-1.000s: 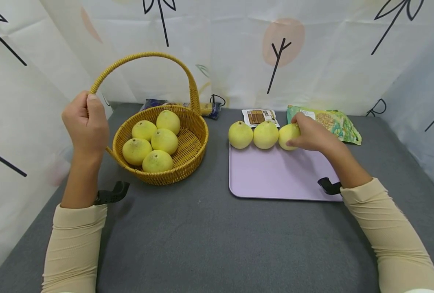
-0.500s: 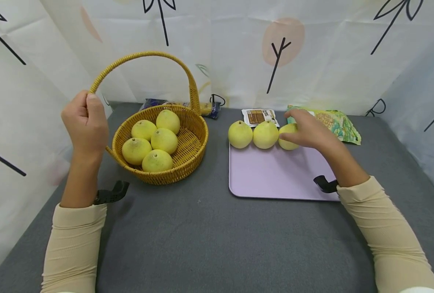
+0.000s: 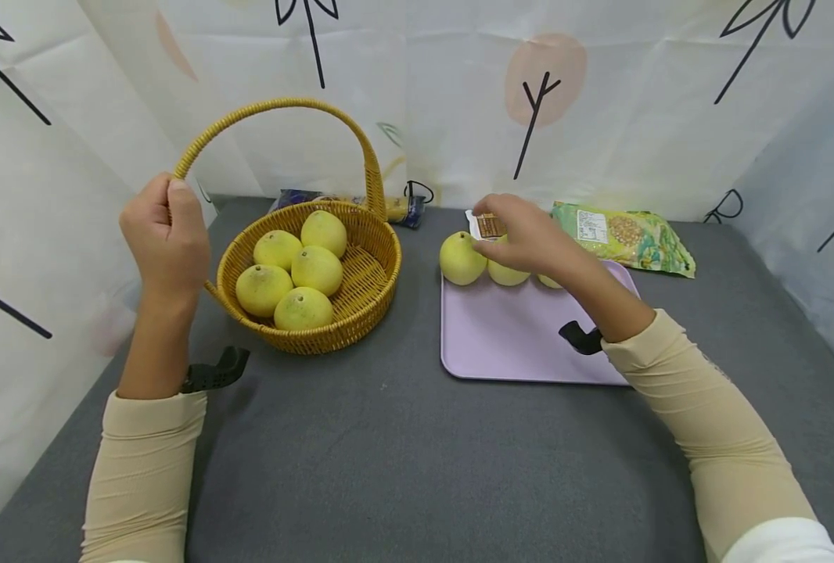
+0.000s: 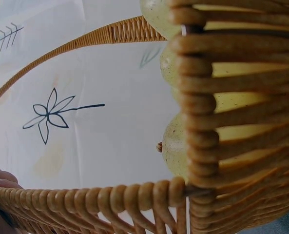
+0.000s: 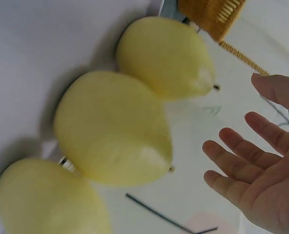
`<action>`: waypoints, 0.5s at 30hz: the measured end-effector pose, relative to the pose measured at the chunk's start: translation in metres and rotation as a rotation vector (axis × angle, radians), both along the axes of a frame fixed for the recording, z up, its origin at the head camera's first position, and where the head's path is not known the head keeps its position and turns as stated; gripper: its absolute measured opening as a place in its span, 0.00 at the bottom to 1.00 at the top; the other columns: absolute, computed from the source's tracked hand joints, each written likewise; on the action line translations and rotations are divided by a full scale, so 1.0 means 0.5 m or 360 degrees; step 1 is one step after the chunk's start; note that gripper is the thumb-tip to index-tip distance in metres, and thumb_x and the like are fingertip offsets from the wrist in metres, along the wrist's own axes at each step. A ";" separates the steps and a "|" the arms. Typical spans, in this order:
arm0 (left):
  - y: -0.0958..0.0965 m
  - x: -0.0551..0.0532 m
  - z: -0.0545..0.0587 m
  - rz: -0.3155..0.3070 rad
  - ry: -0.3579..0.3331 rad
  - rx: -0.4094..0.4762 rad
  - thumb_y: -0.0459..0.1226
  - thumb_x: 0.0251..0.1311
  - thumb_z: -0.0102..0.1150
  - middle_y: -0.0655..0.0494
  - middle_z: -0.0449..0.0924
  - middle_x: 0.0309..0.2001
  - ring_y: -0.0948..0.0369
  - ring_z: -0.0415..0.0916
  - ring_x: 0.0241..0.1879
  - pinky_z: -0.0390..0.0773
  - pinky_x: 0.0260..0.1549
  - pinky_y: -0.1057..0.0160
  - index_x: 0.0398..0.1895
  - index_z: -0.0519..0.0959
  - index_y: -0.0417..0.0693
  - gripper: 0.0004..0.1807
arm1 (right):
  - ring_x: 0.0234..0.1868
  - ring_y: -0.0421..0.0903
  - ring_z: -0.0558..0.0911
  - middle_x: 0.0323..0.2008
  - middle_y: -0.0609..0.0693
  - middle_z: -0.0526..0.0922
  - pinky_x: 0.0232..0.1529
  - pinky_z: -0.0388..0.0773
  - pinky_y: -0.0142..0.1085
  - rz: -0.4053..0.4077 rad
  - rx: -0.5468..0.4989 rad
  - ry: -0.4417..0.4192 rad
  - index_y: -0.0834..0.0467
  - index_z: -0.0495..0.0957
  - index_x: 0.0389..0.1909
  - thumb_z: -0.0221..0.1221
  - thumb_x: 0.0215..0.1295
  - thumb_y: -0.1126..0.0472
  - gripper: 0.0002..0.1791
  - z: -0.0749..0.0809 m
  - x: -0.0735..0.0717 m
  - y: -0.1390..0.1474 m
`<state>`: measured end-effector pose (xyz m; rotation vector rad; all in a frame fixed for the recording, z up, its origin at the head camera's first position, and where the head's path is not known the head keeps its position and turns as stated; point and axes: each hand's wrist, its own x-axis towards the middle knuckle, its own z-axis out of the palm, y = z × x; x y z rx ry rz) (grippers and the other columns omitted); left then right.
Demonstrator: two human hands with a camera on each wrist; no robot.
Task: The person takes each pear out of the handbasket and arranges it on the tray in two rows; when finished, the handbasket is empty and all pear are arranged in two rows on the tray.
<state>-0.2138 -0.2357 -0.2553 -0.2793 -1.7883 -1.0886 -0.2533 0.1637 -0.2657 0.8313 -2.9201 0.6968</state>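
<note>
My left hand (image 3: 167,234) grips the handle of a yellow wicker basket (image 3: 382,301) low on its left side. Several yellow-green pears (image 3: 262,291) lie in the basket, grouped toward its left. Three more pears stand in a row along the back edge of a lilac tray (image 3: 515,352): a left pear (image 3: 461,258), a middle pear (image 5: 112,129) and a right pear (image 5: 51,200). Over the middle pear hovers my right hand (image 3: 530,238), fingers spread and holding nothing, its thumb and fingertips close by the left pear. In the head view it partly covers the middle and right pears.
Behind the tray lie a small brown-and-white packet (image 3: 487,227), partly covered by the right hand, and a green printed bag (image 3: 628,234). A dark blue-and-yellow package (image 3: 396,209) is behind the basket. Patterned fabric (image 3: 452,102) hangs along the table's back edge.
My right hand has let go of the right pear and moved left over the middle one toward the left pear. The left hand and the basket have stayed in place.
</note>
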 end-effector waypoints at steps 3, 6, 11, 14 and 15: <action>0.000 0.000 0.000 0.0000 0.0002 -0.0003 0.36 0.65 0.42 0.61 0.51 0.12 0.68 0.43 0.13 0.43 0.15 0.69 0.14 0.58 0.32 0.22 | 0.64 0.57 0.71 0.61 0.61 0.75 0.63 0.66 0.50 0.0091 0.0026 0.0022 0.65 0.72 0.61 0.63 0.65 0.59 0.26 0.004 -0.007 -0.040; 0.000 -0.001 0.000 -0.0001 0.0007 -0.0001 0.36 0.65 0.42 0.61 0.51 0.12 0.68 0.43 0.13 0.43 0.15 0.69 0.14 0.57 0.32 0.22 | 0.65 0.54 0.70 0.61 0.58 0.75 0.64 0.66 0.48 0.0160 0.0065 0.0024 0.63 0.72 0.62 0.64 0.66 0.57 0.26 0.007 -0.010 -0.086; 0.001 0.000 0.000 0.0002 0.0009 -0.0002 0.36 0.65 0.42 0.61 0.51 0.12 0.68 0.43 0.13 0.43 0.15 0.69 0.14 0.57 0.32 0.22 | 0.63 0.52 0.72 0.60 0.56 0.75 0.62 0.68 0.46 0.0267 0.0133 0.0037 0.61 0.73 0.62 0.65 0.66 0.56 0.26 0.007 -0.010 -0.170; 0.002 0.002 0.000 0.0009 -0.0001 -0.0001 0.36 0.65 0.42 0.61 0.51 0.12 0.68 0.43 0.13 0.43 0.15 0.69 0.14 0.57 0.33 0.22 | 0.62 0.51 0.73 0.61 0.55 0.75 0.61 0.69 0.45 0.0328 0.0174 0.0032 0.60 0.72 0.63 0.64 0.66 0.56 0.27 0.001 -0.013 -0.217; 0.002 0.002 0.000 0.0012 -0.0004 -0.0001 0.36 0.65 0.42 0.61 0.51 0.12 0.68 0.43 0.13 0.43 0.15 0.69 0.14 0.57 0.33 0.22 | 0.62 0.50 0.73 0.61 0.55 0.75 0.60 0.69 0.44 0.0344 0.0183 0.0026 0.60 0.72 0.63 0.64 0.67 0.55 0.26 -0.002 -0.015 -0.231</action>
